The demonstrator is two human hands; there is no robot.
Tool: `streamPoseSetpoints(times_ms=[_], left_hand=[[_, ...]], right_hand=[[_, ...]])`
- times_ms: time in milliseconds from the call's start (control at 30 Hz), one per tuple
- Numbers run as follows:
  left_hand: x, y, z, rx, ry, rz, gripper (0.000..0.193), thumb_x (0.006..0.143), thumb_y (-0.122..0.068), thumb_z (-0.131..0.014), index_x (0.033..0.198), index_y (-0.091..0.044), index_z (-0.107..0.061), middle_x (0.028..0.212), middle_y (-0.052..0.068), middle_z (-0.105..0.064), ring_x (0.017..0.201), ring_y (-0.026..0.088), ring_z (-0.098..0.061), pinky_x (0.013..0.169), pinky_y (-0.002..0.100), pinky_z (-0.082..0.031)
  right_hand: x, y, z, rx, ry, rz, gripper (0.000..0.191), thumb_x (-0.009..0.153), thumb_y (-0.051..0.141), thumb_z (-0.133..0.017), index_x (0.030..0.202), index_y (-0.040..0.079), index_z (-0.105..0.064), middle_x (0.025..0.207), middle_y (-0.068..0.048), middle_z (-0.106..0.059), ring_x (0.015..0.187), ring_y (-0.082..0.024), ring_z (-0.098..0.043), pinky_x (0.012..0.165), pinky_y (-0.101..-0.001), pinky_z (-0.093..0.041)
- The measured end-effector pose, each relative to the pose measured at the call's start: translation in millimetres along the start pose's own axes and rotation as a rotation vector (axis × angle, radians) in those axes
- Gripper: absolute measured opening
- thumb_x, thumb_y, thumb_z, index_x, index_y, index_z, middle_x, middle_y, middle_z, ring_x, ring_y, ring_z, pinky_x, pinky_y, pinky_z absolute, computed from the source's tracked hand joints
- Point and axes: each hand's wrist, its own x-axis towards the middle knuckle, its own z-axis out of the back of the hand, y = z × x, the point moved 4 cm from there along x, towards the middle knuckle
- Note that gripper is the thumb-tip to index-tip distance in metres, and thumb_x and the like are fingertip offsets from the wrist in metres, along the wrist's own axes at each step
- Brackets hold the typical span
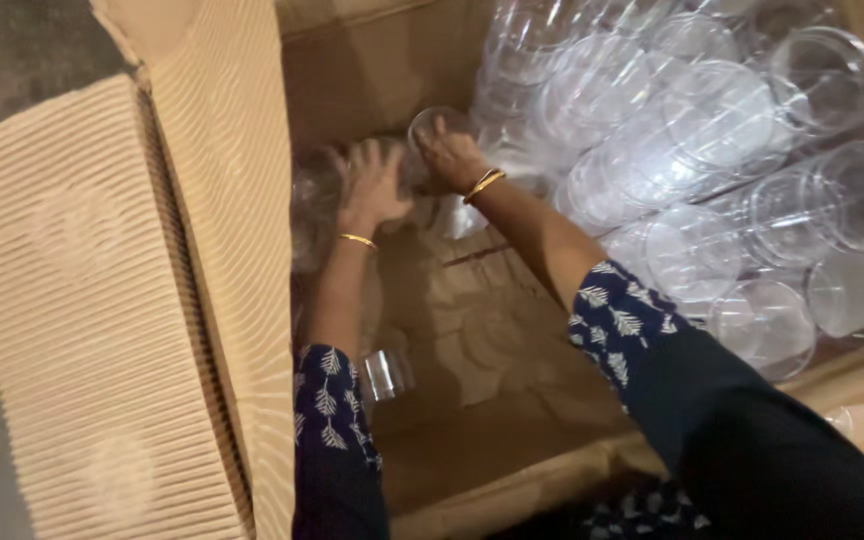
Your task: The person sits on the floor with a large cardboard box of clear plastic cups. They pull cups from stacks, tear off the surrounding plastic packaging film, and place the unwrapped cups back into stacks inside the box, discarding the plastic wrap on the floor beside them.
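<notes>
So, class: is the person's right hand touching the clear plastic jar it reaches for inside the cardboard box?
Touching. The head view shows the right hand laid over the clear jar, fingers curled on its rim with no gap showing.

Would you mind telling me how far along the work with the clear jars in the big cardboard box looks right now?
Done: the box's left half shows bare cardboard floor. In hand: the left hand and right hand both grip clear jars at the far wall. Left: a large pile of clear jars fills the right side, and one jar lies by the left sleeve.
</notes>
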Motion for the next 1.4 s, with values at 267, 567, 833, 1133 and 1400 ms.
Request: streamPoseSetpoints(times_ms=[267,567,833,1133,1400], left_hand=[[-13.4,-4.0,65.2,-0.210,-0.038,0.015,0.109,0.058,-0.044,-0.093,0.148,-0.015,-0.039,0.157,0.026,-0.027,0.145,0.052,-0.022,0.115,0.070,-0.022],[6.1,5.7,28.5,-0.307,-0.189,-0.092,0.116,0.045,-0.042,-0.096,0.142,-0.008,-0.041,0.156,0.028,-0.025,0.143,0.052,-0.024,0.111,0.062,-0.031],[-22.1,-12.7,2.6,-0.137,-0.014,-0.051,0.100,0.060,-0.047,-0.092,0.139,-0.008,-0.044,0.149,0.030,-0.037,0.137,0.054,-0.037,0.110,0.063,-0.037],[-34.8,21.5,52.8,-0.184,0.080,-0.031,0.096,0.051,-0.045,-0.098,0.129,-0.013,-0.052,0.139,0.026,-0.045,0.124,0.049,-0.049,0.097,0.058,-0.046],[-85.5,80.9,199.4,-1.276,-0.788,-0.203,0.074,0.081,0.006,-0.090,0.139,-0.013,-0.047,0.131,0.004,-0.050,0.120,0.018,-0.055,0.107,0.036,-0.053]], right_hand=[[-9.8,22.3,31.8,-0.004,0.112,-0.002,0.108,0.067,0.058,-0.087,0.154,0.015,-0.040,0.157,-0.033,-0.029,0.107,-0.047,-0.067,0.087,-0.0530,-0.057],[-3.6,30.4,44.0,-0.009,0.047,-0.018,0.104,0.064,0.050,-0.090,0.151,0.016,-0.043,0.156,-0.037,-0.025,0.100,-0.045,-0.069,0.081,-0.0502,-0.059],[-27.2,20.4,51.0,0.036,-0.021,0.032,0.099,0.061,0.040,-0.090,0.148,0.020,-0.047,0.153,-0.040,-0.027,0.097,-0.044,-0.070,0.084,-0.0474,-0.058],[-36.7,16.8,46.1,0.057,-0.010,-0.067,0.085,0.076,0.042,-0.083,0.151,0.023,-0.048,0.153,-0.031,-0.037,0.104,-0.044,-0.069,0.085,-0.0514,-0.058],[-53.0,7.9,45.9,0.076,0.046,-0.113,0.091,0.072,0.047,-0.084,0.150,0.023,-0.043,0.153,-0.029,-0.031,0.109,-0.039,-0.066,0.089,-0.0468,-0.055]])
